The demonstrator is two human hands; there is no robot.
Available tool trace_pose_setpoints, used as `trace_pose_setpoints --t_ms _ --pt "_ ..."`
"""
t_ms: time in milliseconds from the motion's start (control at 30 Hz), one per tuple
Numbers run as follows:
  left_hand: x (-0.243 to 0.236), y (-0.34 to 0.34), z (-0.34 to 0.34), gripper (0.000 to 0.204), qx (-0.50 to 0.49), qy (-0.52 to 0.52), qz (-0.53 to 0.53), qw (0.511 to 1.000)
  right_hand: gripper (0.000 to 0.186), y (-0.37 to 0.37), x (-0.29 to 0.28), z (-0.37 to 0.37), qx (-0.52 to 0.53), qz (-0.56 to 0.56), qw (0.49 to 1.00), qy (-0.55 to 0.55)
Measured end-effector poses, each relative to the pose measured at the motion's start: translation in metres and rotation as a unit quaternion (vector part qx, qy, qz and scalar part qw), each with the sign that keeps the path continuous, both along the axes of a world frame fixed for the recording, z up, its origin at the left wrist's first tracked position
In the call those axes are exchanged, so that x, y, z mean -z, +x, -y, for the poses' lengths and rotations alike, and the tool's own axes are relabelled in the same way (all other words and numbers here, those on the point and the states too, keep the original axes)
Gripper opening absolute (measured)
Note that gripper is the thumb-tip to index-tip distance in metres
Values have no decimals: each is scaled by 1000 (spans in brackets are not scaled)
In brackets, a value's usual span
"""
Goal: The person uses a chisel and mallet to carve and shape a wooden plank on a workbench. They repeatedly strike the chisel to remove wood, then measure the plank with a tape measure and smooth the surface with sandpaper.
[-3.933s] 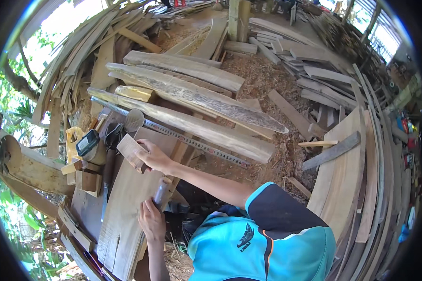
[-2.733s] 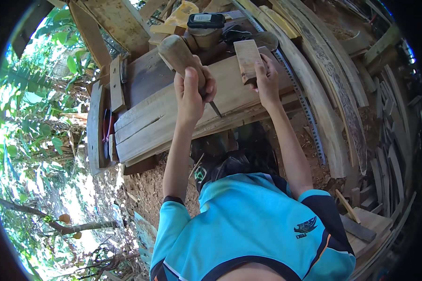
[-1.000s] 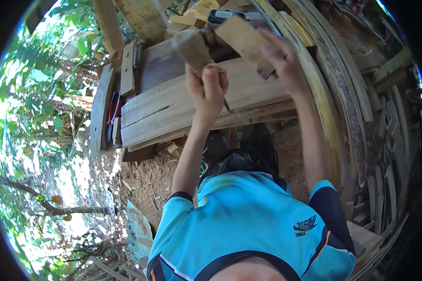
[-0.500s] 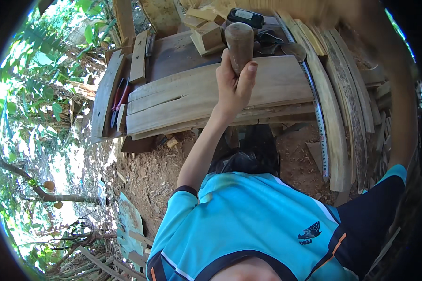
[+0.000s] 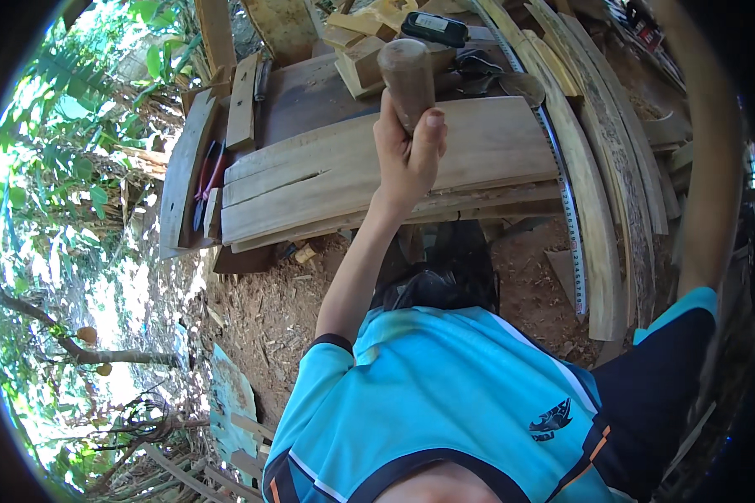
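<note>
My left hand is closed around the lower part of a brown cylinder with a rounded top end, held upright above the bench. What the cylinder is I cannot make out; its lower end is hidden in the fist. Beneath that hand lies a wide pale board with a long crack toward its left end, on top of other boards. My right forearm reaches up along the right side, and the hand is beyond the top edge of the view.
Pliers with red handles lie at the bench's left end. Wood blocks and a black case sit at the back. A measuring tape runs beside long curved planks on the right. Wood chips litter the ground.
My right hand, blurred at the top right with a tan wooden thing beside it, has gone out of view, as has that thing. My left hand with the cylinder has shifted slightly left.
</note>
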State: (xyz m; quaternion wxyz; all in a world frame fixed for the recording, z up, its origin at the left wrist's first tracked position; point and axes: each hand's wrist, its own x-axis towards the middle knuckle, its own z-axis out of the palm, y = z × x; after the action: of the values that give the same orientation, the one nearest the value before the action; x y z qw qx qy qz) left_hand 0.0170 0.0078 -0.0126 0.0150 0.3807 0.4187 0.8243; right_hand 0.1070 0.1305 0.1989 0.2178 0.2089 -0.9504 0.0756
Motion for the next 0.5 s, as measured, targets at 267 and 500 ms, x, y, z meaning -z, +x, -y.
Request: trace_pose_setpoints --t_ms 267,500 --pt "-1 -1 2 25 -44 -26 -35 998 37 -6 -1 -1 -24 -2 1000 0" --pt "2 -1 2 22 -25 -47 -26 998 37 -6 -6 0 -27 -12 1000 5"
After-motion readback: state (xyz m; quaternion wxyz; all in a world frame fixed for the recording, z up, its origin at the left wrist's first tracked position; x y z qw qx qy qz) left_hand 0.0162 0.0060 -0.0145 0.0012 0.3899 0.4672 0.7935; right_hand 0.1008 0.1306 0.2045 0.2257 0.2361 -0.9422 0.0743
